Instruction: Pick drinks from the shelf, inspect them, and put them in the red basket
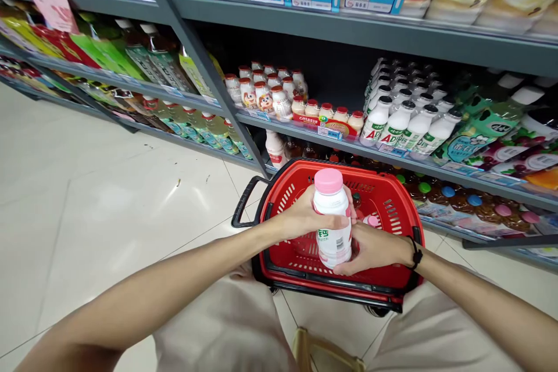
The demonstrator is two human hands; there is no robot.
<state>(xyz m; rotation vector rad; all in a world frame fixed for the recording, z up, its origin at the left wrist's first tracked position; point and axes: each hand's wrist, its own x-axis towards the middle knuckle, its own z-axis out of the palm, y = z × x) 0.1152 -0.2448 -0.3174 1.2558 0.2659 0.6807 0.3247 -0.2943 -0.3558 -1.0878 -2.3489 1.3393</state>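
A white plastic drink bottle [332,206] with a pink cap is held upright over the red shopping basket [279,183]. My left hand [307,212] wraps round its upper part, thumb across the front. Lower down, my right hand [370,247] grips the same bottle from the right side, near its base. Inside the basket, partly hidden behind my right hand, lies another bottle with a pink cap [371,220]. A dark-capped bottle [356,200] shows beside it, too covered to make out.
Shelves [349,26] of drinks stand ahead. White bottles with black caps [378,119] and small red-capped bottles [264,96] fill the middle shelf. The basket's black handle [239,209] sticks out left over the tiled floor [108,203]. A beige stool [325,351] is below me.
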